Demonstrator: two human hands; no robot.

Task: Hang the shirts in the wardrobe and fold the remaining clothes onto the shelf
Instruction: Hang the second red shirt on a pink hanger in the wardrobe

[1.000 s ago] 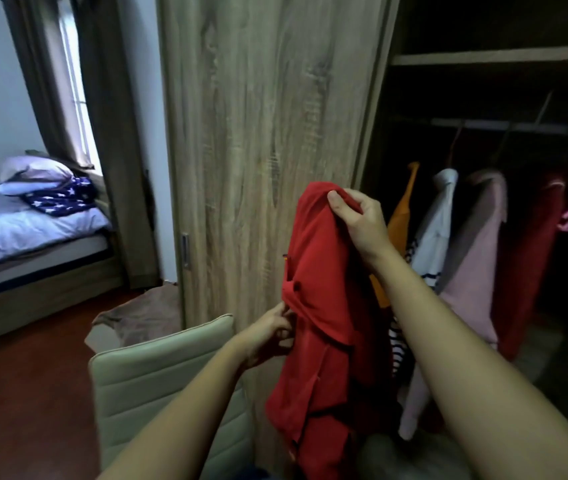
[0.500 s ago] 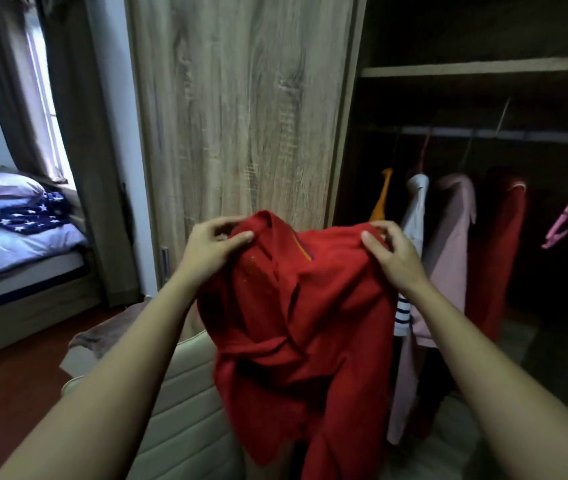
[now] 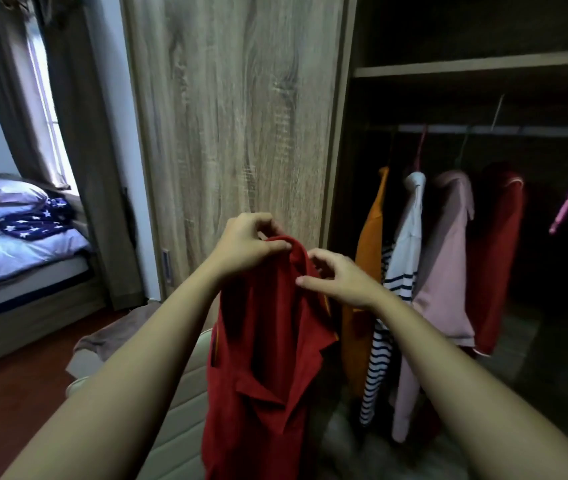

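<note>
Both hands grip a red shirt [image 3: 268,341] at its top, the left hand [image 3: 246,245] beside the right hand [image 3: 339,278]. It dangles before the wardrobe door [image 3: 237,116]. Four garments hang on the rail [image 3: 497,130].

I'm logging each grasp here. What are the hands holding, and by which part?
Both hold the red shirt at its top edge: left hand pinches the bunched top, right hand grips the fabric just beside it.

- One view only: head-worn, wide-angle, no second view to overlap with.
- Faces forward and down, along both forearms.
- Close to the wardrobe door [image 3: 237,133], straight ahead.
- Open wardrobe bay with rail [image 3: 497,129] at right; bed [image 3: 23,251] at left edge.
</note>
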